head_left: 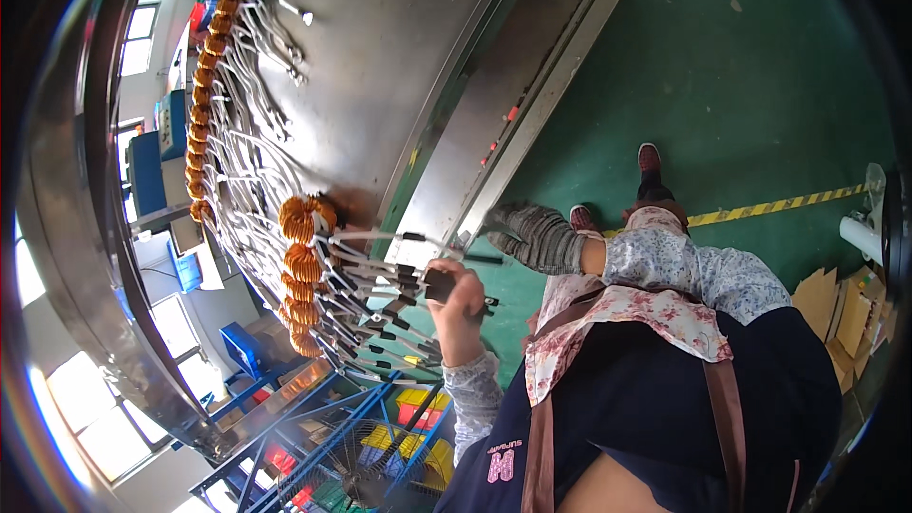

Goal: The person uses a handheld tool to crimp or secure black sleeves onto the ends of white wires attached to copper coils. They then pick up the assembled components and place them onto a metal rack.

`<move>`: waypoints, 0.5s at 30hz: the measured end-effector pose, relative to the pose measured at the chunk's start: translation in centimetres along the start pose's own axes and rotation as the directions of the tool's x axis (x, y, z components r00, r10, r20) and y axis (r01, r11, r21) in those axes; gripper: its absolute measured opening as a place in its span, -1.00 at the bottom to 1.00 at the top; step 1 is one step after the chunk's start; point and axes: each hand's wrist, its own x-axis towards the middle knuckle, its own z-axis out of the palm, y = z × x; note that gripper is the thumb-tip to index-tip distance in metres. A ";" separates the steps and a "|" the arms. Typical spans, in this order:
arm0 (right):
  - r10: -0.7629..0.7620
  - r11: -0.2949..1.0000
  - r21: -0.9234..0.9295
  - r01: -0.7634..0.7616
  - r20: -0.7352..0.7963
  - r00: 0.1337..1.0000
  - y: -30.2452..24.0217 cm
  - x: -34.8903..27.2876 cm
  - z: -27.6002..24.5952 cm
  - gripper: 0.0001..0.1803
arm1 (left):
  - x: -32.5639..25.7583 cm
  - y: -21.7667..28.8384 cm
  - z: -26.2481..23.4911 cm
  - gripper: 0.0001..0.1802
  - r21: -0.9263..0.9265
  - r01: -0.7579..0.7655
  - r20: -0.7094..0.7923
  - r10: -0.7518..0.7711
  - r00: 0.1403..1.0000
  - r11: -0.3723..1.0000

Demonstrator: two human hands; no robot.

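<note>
My left hand [463,309] is bare and closed on a small black piece [439,285] at the ends of the white leads. A long row of copper-wound ring coils [302,261] runs along the curved metal rim, each with white leads tipped in black [380,275]. My right hand [537,236] wears a grey knit glove, and its fingers curl at the edge of the steel table [399,66], right where one long white lead [399,237] ends. Whether it grips that lead I cannot tell.
More coils [204,85] continue up the rim at the upper left. The green floor [760,66] carries a yellow-and-black stripe [779,204]. Cardboard boxes [850,313] lie at the right. Blue racks with yellow and red bins [399,432] stand at the lower left.
</note>
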 end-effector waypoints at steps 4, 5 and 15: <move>-0.269 0.950 0.159 0.267 -0.011 0.963 0.1 0.1 -8.1 -0.68 | -0.3 -4.4 7.9 -0.67 -0.089 0.201 0.078 -0.194 0.978 0.975; -0.337 0.937 0.094 0.335 0.002 0.942 1.0 -0.1 -10.2 -0.67 | 0.1 -6.2 9.0 -0.73 0.006 0.298 0.184 -0.294 0.938 0.955; -0.138 0.936 0.352 -0.018 0.411 0.901 7.9 -12.2 -21.6 -0.51 | 1.4 -13.7 18.1 -0.52 0.507 0.613 0.303 -0.791 0.532 0.606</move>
